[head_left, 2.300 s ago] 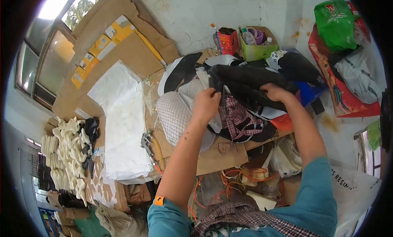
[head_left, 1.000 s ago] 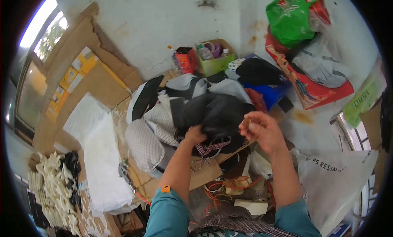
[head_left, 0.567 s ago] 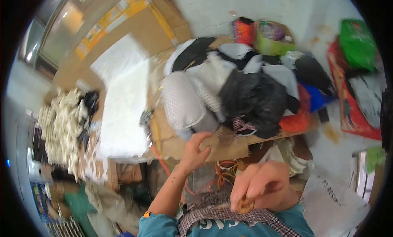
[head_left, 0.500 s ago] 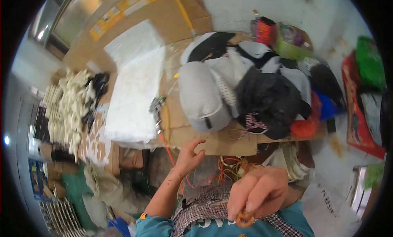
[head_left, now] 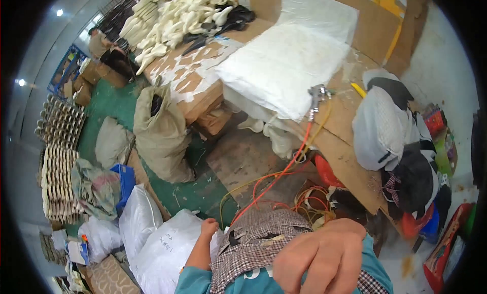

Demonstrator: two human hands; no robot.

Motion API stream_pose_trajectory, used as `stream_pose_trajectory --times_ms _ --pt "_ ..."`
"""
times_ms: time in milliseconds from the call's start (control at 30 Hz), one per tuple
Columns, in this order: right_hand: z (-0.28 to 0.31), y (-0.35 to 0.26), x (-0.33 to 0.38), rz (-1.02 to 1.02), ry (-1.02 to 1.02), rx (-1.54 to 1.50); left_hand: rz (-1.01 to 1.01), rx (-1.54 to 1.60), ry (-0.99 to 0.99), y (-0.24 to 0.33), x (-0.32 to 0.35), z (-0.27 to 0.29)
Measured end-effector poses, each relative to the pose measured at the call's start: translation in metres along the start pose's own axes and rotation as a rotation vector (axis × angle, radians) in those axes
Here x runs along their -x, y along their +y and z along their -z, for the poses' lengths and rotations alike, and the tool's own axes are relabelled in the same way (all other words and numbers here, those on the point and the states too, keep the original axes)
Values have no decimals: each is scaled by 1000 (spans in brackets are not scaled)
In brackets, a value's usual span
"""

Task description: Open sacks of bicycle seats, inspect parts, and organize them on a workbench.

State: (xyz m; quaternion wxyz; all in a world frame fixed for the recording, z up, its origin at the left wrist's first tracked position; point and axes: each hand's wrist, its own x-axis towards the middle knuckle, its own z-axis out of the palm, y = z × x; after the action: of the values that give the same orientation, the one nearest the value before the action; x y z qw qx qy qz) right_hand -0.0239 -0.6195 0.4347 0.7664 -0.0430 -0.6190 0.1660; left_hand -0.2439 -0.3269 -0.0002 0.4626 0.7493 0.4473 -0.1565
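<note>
My right hand (head_left: pixel 324 256) is raised close in front of my chest, large in the view. Its fingers are curled down and pressed together; the fingertips, and whatever they hold, are hidden behind the knuckles and the lower rim. On the left, my left hand (head_left: pixel 207 227) hangs low beside the checked apron (head_left: pixel 264 223), in front of a white sack (head_left: pixel 175 246). It looks small and foreshortened, with loose fingers and nothing visible in it. Neither hand touches the table.
A cardboard-topped table (head_left: pixel 337 136) carries a white sheet (head_left: pixel 289 60), a spray gun (head_left: pixel 318 95) with an orange hose, and grey-and-black fabric pieces (head_left: pixel 380 126). Cream moulded pieces (head_left: pixel 187 20) are heaped beyond. A beige sack (head_left: pixel 160 131) stands left; another person (head_left: pixel 109 47) is far left.
My view has swung left, away from the table. My left arm has dropped to my side. The small brown ring that showed in my right fingers is out of sight, with that hand still raised.
</note>
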Motion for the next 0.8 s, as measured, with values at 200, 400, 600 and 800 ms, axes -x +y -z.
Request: stream_pose_trajectory --times_ms 200,400,600,800 --pt "-6 118 -30 -73 -4 -115 461 528 166 -90 34 80" --pt "-20 199 -46 -165 -66 -210 400 823 243 -138 33 115" --pt "-58 252 -65 -107 -96 -348 477 980 306 -213 42 84" --pt "-92 271 -78 -61 -189 -460 591 1030 366 -257 67 62"
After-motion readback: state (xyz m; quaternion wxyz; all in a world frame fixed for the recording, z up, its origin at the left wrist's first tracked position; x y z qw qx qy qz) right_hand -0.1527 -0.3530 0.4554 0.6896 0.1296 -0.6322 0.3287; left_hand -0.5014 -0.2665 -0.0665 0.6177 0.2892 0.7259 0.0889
